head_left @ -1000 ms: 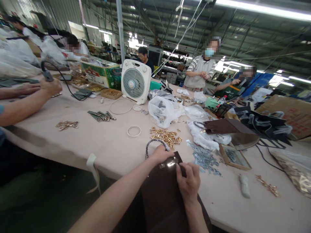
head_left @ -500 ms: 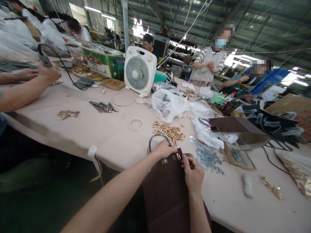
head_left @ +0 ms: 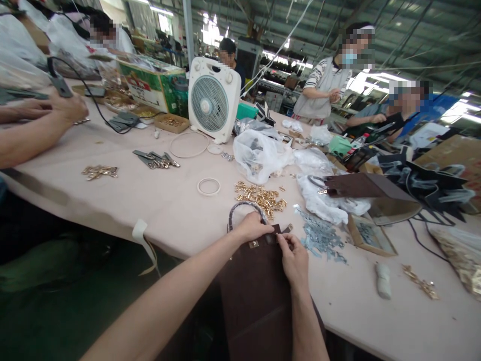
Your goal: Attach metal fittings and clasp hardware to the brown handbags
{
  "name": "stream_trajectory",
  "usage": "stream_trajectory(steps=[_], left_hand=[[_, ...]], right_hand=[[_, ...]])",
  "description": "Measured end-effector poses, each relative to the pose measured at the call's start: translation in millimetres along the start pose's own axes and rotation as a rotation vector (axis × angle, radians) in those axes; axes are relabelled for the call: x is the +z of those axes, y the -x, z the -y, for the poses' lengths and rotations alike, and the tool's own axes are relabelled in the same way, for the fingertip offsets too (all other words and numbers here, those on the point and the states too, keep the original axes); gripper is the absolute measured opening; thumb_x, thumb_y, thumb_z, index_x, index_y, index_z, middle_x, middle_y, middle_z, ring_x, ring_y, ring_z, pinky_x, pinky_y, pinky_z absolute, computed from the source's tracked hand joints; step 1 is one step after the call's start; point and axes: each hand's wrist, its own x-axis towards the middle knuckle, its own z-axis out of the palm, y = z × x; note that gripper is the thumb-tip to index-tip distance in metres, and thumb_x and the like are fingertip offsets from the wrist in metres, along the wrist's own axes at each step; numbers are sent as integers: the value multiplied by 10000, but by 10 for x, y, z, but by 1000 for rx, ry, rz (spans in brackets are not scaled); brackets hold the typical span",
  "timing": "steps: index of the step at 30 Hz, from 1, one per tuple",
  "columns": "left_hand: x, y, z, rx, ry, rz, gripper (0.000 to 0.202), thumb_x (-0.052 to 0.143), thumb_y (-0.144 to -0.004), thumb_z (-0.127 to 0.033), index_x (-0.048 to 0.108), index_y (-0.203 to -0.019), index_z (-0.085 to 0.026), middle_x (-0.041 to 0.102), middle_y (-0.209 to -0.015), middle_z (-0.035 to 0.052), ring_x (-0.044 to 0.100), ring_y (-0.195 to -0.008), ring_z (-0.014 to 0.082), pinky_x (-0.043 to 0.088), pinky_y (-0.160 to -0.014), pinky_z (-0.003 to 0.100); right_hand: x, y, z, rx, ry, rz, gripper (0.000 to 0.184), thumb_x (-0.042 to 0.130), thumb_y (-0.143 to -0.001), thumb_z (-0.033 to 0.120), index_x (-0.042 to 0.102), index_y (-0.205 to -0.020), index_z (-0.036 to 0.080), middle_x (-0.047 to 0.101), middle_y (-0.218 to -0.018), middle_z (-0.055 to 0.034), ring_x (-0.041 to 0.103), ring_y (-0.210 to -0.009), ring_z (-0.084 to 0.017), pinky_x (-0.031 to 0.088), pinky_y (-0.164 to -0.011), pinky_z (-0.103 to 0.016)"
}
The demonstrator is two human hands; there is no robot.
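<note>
A dark brown handbag (head_left: pixel 255 296) stands upright at the table's near edge, its wrapped handle (head_left: pixel 240 206) arching above the top. My left hand (head_left: pixel 252 227) is closed on the bag's top edge, thumb lying on a short brown strap. At that strap, my right hand (head_left: pixel 296 258) pinches a small gold clasp, mostly covered by the thumb and fingertips. A gold plate (head_left: pixel 254 244) sits on the bag front below my left hand. Just right of the clasp, another strap end (head_left: pixel 288 228) with metal on it sticks up.
Beyond the bag lie a pile of gold fittings (head_left: pixel 261 199), grey metal pieces (head_left: pixel 323 235) and a tape roll (head_left: pixel 208 187). A fan (head_left: pixel 212 100) stands farther back. Another brown bag (head_left: pixel 370 193) lies at right. A co-worker's hands (head_left: pixel 65 108) are at far left.
My right hand has moved slightly left and up onto the gold clasp, which showed uncovered before. The second strap end now stands clear of my fingers. My left hand keeps its hold.
</note>
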Motion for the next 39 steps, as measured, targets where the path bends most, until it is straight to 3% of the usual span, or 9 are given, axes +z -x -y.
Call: stream_trajectory(steps=[9,15,21,26,28,31,35,39], left_hand=[[-63,34,-88,17,-41,75,204,761,-672,-266,788,-840,-153,763,-780,25,702,-754,184,516,-628,231],[-25,49,-106,20,-129,83,236,805,-668,-310,787,-837,-147,761,-767,20,708,-734,187,518,-623,239],[-148,218,-238,23,-346,-34,234,798,-713,-364,748,-827,-166,747,-806,56,709,-828,241,548,-774,312],[-167,619,-424,129,-565,-185,218,629,-877,-267,711,-1065,-191,705,-1179,127,682,-1080,276,523,-958,378],[-78,731,-475,176,-641,-133,208,548,-926,-260,719,-1037,-216,722,-1107,104,704,-1002,255,543,-899,363],[67,750,-515,123,-697,-9,200,550,-916,-294,736,-948,-227,751,-931,90,727,-900,263,560,-800,356],[136,625,-523,43,-760,-9,217,566,-879,-309,760,-920,-219,775,-939,119,742,-928,309,567,-783,393],[123,570,-476,21,-651,-9,228,591,-845,-322,794,-939,-276,791,-919,60,743,-908,274,553,-760,360]], right_hand=[[-16,32,-54,-26,76,7,388,554,-938,578,674,-933,209,722,-876,-49,629,-773,-225,453,-739,-327],[-42,23,-91,-31,27,46,391,560,-936,579,679,-954,207,718,-877,-43,630,-790,-222,462,-749,-323],[-21,10,-120,-36,44,63,371,588,-922,564,681,-924,205,720,-863,-46,640,-765,-218,478,-744,-326],[-2,-1,-112,-53,61,68,352,578,-930,544,693,-921,211,721,-845,-44,627,-731,-210,472,-715,-320],[0,-4,-102,-52,67,67,349,578,-925,541,695,-920,213,721,-844,-41,625,-725,-208,470,-710,-317],[-2,-8,-97,-54,70,72,345,573,-921,538,687,-913,213,725,-864,-45,635,-744,-212,474,-727,-321],[-4,-12,-114,-62,85,84,332,555,-932,521,679,-917,213,725,-886,-50,639,-767,-219,475,-746,-328],[-1,-13,-131,-70,101,76,321,545,-941,508,678,-931,216,723,-886,-50,631,-764,-220,470,-745,-329]])
